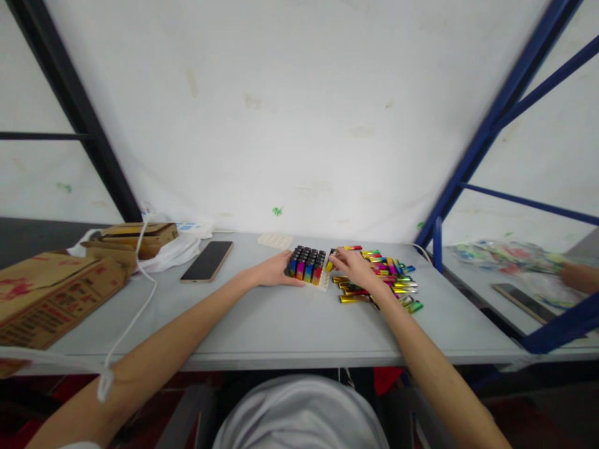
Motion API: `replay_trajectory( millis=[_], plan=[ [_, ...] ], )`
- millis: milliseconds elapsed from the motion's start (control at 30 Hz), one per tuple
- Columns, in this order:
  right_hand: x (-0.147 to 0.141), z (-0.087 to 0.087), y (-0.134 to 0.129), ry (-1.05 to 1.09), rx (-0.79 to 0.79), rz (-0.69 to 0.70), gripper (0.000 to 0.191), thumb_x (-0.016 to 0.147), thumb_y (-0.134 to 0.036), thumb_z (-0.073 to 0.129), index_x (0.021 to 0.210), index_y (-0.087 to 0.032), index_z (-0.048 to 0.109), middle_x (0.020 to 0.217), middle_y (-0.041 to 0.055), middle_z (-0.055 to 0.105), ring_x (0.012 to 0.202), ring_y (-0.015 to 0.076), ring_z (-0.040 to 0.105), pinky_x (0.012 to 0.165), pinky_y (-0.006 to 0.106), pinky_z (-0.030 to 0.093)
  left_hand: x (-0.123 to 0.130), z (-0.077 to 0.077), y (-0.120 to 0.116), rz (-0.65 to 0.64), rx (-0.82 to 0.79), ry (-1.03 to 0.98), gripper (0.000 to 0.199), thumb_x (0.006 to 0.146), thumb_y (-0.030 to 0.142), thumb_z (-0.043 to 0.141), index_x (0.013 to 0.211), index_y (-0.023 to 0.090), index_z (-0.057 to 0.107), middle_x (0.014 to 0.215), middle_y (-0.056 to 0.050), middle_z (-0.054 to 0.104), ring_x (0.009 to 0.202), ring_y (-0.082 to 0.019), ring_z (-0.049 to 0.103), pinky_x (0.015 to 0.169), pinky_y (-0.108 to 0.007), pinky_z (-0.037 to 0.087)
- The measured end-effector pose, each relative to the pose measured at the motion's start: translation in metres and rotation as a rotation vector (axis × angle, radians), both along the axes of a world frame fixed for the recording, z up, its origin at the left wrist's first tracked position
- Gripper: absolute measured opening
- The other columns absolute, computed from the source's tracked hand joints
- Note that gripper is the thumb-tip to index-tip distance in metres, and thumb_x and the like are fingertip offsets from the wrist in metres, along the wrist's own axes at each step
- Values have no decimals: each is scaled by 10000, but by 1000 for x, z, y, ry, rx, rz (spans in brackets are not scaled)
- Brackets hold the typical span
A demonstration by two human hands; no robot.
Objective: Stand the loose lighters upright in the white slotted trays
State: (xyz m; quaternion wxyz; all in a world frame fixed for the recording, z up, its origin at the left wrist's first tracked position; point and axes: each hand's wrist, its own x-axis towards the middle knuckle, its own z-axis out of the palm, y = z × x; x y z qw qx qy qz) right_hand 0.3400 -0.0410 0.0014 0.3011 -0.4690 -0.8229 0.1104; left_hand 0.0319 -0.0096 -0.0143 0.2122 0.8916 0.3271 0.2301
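Pinched narrow between your right fingers is a yellow lighter with a black top, held just beside the right side of the packed block. Your right hand reaches over the near edge of the loose pile, its forearm coming in from 5 o'clock.

Your left hand is curved around the 9 o'clock side of the lighter block, thumb along the near face. That block stands upright in close rows at the centre of your clock, black tops up, with blue, pink and orange bodies showing. Beneath it, the white tray shows bare cells along its 3 o'clock side.

From the block, the loose lighters lie on their sides at 3 to 4 o'clock, gold, green, red and blue, overlapping at mixed angles. A second white tray rests towards 11 o'clock, near the wall. Your dark-screened phone lies on the grey table at 9 o'clock, with the cardboard boxes beyond it and a white cable running between.
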Motion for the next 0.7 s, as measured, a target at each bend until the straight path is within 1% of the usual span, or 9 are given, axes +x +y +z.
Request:
replay_trajectory(
  millis=[167, 267, 367, 500, 700],
  plan=[
    [1, -5, 1, -7, -4, 33, 229, 1092, -411, 542, 945, -238, 573, 923, 84, 794, 852, 251, 727, 758, 320, 483, 0, 1, -1, 1, -3, -1, 839, 767, 716, 858, 1388, 190, 653, 1364, -144, 690, 1279, -381, 644, 1161, -484, 498],
    [-1, -5, 0, 13, 4, 55, 220, 1090, -417, 534, 968, -238, 573, 954, 91, 794, 881, 258, 730, 769, 326, 483, 0, 1, -1, -3, -1, 4, 837, 771, 722, 851, 1388, 190, 656, 1374, -144, 688, 1294, -380, 641, 1165, -472, 494],
    [-2, -4, 0, 21, -2, 67, 227, 1085, -420, 540, 955, -237, 577, 939, 80, 785, 865, 249, 722, 765, 321, 481, 1, 1, -1, -11, -4, -11, 810, 771, 700, 862, 1375, 199, 661, 1364, -138, 696, 1278, -377, 650, 1155, -481, 501],
    [-3, -4, 0, 49, -10, 59, 229, 1071, -416, 571, 930, -236, 578, 924, 76, 789, 847, 243, 723, 768, 322, 490, 1, 1, -1, -13, -2, -12, 810, 773, 678, 869, 1382, 187, 660, 1384, -143, 687, 1298, -378, 639, 1185, -485, 478],
    [-3, -8, 1, 99, -56, 46, 156, 1043, -383, 614, 1015, -238, 563, 946, 87, 816, 866, 258, 766, 753, 331, 524, 0, 2, -1, -13, -2, -9, 811, 772, 683, 866, 1383, 193, 657, 1388, -145, 685, 1300, -382, 636, 1186, -492, 475]
  ],
)
